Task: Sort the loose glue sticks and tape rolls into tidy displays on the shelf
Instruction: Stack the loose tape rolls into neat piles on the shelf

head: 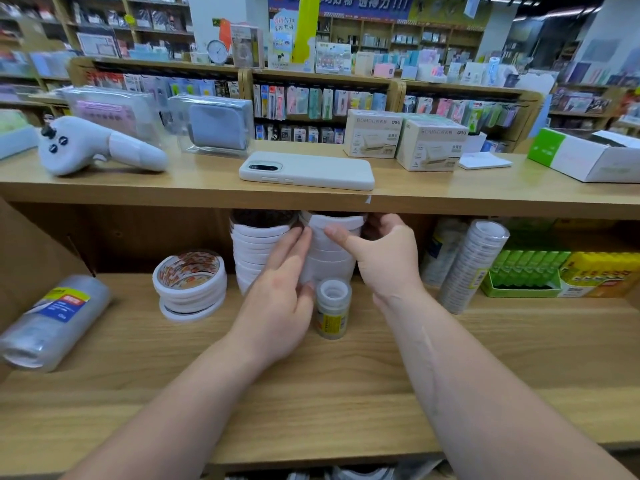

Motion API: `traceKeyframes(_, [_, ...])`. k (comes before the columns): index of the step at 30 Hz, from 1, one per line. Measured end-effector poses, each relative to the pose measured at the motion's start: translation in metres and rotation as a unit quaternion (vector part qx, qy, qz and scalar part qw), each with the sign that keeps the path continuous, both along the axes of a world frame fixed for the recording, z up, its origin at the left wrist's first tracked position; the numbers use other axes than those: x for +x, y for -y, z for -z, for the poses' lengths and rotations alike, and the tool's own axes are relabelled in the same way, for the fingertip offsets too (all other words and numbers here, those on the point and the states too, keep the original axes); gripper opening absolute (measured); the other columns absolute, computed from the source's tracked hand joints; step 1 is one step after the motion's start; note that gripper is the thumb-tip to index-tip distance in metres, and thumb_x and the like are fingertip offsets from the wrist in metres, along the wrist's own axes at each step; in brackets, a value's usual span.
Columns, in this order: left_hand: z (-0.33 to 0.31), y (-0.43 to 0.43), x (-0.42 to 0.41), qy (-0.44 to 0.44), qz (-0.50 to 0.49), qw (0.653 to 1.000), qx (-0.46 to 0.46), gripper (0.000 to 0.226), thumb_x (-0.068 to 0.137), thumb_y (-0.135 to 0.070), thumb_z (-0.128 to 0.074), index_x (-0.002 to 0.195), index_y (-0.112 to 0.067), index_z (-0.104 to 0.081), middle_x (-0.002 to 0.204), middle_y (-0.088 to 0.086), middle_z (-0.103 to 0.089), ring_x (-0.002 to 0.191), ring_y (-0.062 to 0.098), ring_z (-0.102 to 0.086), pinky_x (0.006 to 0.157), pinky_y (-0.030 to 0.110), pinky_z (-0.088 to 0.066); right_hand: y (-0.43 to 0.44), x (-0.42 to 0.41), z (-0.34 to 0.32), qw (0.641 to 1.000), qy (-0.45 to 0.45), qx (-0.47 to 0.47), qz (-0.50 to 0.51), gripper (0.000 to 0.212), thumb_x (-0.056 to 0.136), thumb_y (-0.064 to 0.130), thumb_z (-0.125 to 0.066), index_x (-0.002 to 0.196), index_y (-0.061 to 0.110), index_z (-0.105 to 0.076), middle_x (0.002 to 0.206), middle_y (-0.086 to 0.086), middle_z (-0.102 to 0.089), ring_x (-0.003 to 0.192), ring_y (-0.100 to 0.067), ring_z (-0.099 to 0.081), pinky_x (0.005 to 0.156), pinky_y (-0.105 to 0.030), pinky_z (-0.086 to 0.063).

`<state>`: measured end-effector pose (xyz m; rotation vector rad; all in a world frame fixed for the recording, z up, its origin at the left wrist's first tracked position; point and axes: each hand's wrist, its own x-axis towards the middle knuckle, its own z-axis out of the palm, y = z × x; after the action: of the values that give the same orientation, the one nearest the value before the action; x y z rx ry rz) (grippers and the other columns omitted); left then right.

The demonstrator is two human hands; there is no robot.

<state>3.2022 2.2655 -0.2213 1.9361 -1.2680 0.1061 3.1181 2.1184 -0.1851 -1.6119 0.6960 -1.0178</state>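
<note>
Two tall stacks of white tape rolls stand side by side at the back of the lower shelf (346, 393): a left stack (254, 247) and a right stack (330, 261). My left hand (280, 296) presses straight fingers against the front of the right stack. My right hand (384, 254) curls thumb and fingers round that stack's top rolls. A small wrapped pack of clear tape (333, 308) stands just in front, between my hands. A short pile of red-printed white rolls (189, 282) sits to the left. Green glue sticks (526, 271) fill a tray at the right.
A wrapped sleeve of clear tape (52, 320) lies at the far left, and another (474, 265) leans at the right beside a yellow glue box (602, 271). On the top shelf lie a white phone (306, 169), a grey controller (97, 147) and white boxes (429, 145).
</note>
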Motion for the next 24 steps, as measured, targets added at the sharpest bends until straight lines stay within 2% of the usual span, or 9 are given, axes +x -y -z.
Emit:
traceKeyframes(3, [-0.001,0.001,-0.001,-0.002,0.006,1.000,-0.007,0.074,0.096,-0.011,-0.056,0.160,-0.025,-0.019,0.166,-0.006,-0.016,0.152,0.002,-0.009,0.118,0.011,-0.006,0.004,-0.002,-0.002,0.999,-0.031,-0.001,-0.027,0.069,0.053,0.057,-0.089,0.108,0.020,-0.068,0.105,0.005,-0.076,0.102,-0.013,-0.070,0.090,-0.043,-0.058])
traceKeyframes(6, [-0.003,0.001,-0.001,-0.004,0.009,1.000,-0.006,0.076,0.096,-0.008,-0.054,0.160,-0.027,-0.017,0.166,-0.006,-0.015,0.150,-0.001,-0.009,0.110,0.001,-0.001,0.006,-0.012,-0.005,0.997,-0.056,-0.004,-0.053,0.045,0.078,0.042,-0.082,0.114,0.018,-0.069,0.110,0.005,-0.074,0.105,-0.011,-0.068,0.093,-0.043,-0.057])
traceKeyframes(9, [-0.004,0.001,-0.001,0.000,0.004,1.000,-0.002,0.076,0.096,-0.003,-0.050,0.160,-0.029,-0.017,0.166,-0.006,-0.014,0.151,0.002,-0.009,0.109,-0.001,0.000,0.005,-0.017,-0.008,0.996,-0.068,-0.027,-0.043,0.031,0.087,0.036,-0.076,0.111,0.017,-0.069,0.106,0.006,-0.074,0.102,-0.010,-0.067,0.091,-0.040,-0.057])
traceKeyframes(13, [-0.006,0.003,-0.002,0.005,-0.008,1.000,-0.002,0.076,0.094,0.001,-0.047,0.159,-0.029,-0.021,0.166,-0.002,-0.016,0.150,0.007,-0.012,0.106,-0.004,0.000,0.003,-0.014,-0.011,0.995,-0.082,-0.043,-0.029,0.030,0.089,0.036,-0.074,0.110,0.015,-0.069,0.103,0.006,-0.073,0.098,-0.009,-0.066,0.086,-0.034,-0.056])
traceKeyframes(18, [-0.008,0.002,-0.003,0.006,-0.010,1.000,0.001,0.076,0.093,0.001,-0.045,0.159,-0.028,-0.023,0.165,0.000,-0.019,0.149,0.009,-0.016,0.105,-0.005,0.000,0.005,-0.018,-0.006,0.995,-0.071,-0.064,-0.033,0.022,0.090,0.035,-0.072,0.107,0.019,-0.070,0.102,0.008,-0.075,0.097,-0.006,-0.068,0.089,-0.040,-0.058])
traceKeyframes(20, [-0.008,0.001,-0.004,0.012,-0.010,1.000,0.001,0.073,0.095,0.001,-0.044,0.159,-0.029,-0.024,0.164,0.001,-0.020,0.150,0.010,-0.016,0.109,-0.001,-0.003,0.006,-0.020,0.000,0.992,-0.074,-0.096,-0.033,0.024,0.089,0.035,-0.072,0.109,0.022,-0.070,0.106,0.010,-0.074,0.101,-0.005,-0.068,0.091,-0.041,-0.057])
traceKeyframes(23, [-0.007,-0.001,-0.007,0.009,-0.011,1.000,-0.003,0.068,0.097,0.000,-0.042,0.157,-0.028,-0.029,0.164,-0.001,-0.022,0.150,0.008,-0.017,0.118,0.014,-0.015,0.008,-0.019,0.009,0.990,-0.079,-0.118,-0.017,0.038,0.084,0.039,-0.076,0.117,0.023,-0.067,0.114,0.010,-0.072,0.106,-0.005,-0.067,0.093,-0.039,-0.057])
traceKeyframes(24, [-0.006,-0.002,-0.007,0.005,-0.009,1.000,0.001,0.068,0.096,0.002,-0.042,0.157,-0.027,-0.031,0.164,-0.002,-0.023,0.151,0.007,-0.016,0.117,0.012,-0.014,0.008,-0.018,0.010,0.989,-0.082,-0.119,-0.009,0.043,0.081,0.042,-0.078,0.119,0.023,-0.067,0.114,0.010,-0.072,0.106,-0.005,-0.067,0.092,-0.038,-0.058])
